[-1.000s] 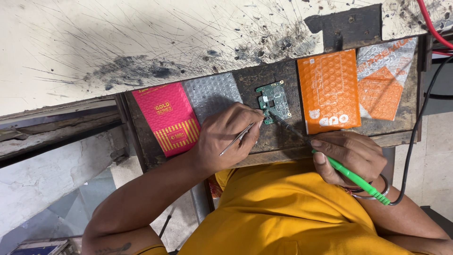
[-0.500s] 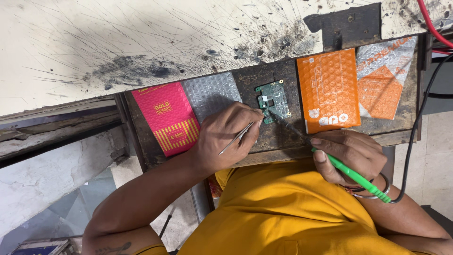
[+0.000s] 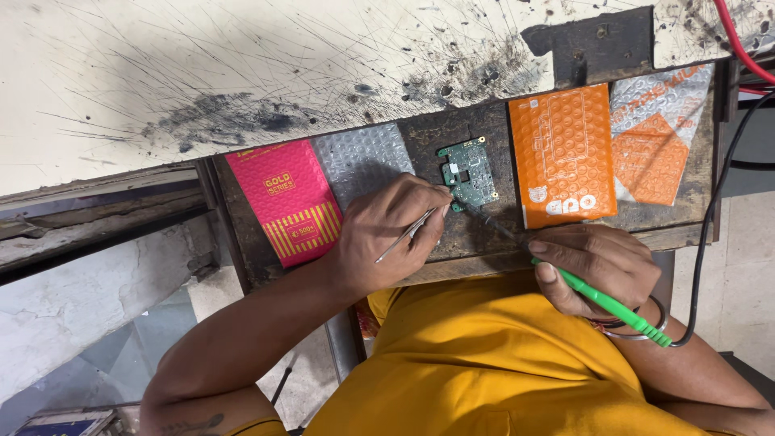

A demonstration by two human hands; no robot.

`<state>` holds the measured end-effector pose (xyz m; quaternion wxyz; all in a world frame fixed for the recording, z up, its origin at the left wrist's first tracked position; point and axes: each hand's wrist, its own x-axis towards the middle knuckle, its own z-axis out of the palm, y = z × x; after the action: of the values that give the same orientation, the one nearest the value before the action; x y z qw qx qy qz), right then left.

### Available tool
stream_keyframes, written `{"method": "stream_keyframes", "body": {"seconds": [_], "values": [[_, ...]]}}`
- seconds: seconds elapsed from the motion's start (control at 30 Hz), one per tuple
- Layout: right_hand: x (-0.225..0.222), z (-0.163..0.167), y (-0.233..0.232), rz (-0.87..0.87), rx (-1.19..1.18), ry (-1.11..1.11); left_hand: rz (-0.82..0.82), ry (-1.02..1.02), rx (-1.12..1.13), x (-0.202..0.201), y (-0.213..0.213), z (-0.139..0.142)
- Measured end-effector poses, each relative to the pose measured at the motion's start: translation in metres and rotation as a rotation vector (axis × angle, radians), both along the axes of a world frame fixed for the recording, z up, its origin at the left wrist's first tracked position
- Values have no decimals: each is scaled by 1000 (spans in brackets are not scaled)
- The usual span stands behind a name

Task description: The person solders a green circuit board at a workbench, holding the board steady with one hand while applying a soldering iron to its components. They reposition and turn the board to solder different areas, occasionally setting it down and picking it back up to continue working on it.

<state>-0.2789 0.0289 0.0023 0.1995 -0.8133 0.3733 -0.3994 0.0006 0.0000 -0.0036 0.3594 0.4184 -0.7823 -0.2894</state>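
Left hand (image 3: 387,234) and right hand (image 3: 601,266) close together, fingers curled in pinching grips

The soldering iron (image 3: 601,300) passes under the right hand (image 3: 601,266), so its middle is hidden, and its tip at the circuit board (image 3: 468,173) is too fine to make out. The left hand (image 3: 387,234) covers the tweezers' (image 3: 410,234) grip and part of the bubble-wrap sleeve (image 3: 359,161). The red cable (image 3: 739,36) runs off the right edge.

The table (image 3: 476,234) was dark, rough wood, and the wall (image 3: 242,73) behind it was pale, scratched and smudged with black. The tweezers (image 3: 408,235) were thin shiny metal, and the soldering iron (image 3: 613,307) had a smooth green plastic handle. The pink packet (image 3: 282,202) and orange packet (image 3: 561,153) were bumpy, shiny bubble plastic.
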Motion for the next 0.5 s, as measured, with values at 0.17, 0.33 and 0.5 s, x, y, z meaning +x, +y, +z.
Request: {"method": "stream_keyframes", "body": {"seconds": [0.17, 0.33, 0.5], "values": [[-3, -4, 1, 6, 3, -11, -4, -2, -11, 1, 1, -3], [-12, -9, 11, -29, 36, -55, 19, 59, -28, 0, 1, -11], [-12, -15, 21, -211, 29, -247, 83, 176, -98, 7, -2, -3]]}}
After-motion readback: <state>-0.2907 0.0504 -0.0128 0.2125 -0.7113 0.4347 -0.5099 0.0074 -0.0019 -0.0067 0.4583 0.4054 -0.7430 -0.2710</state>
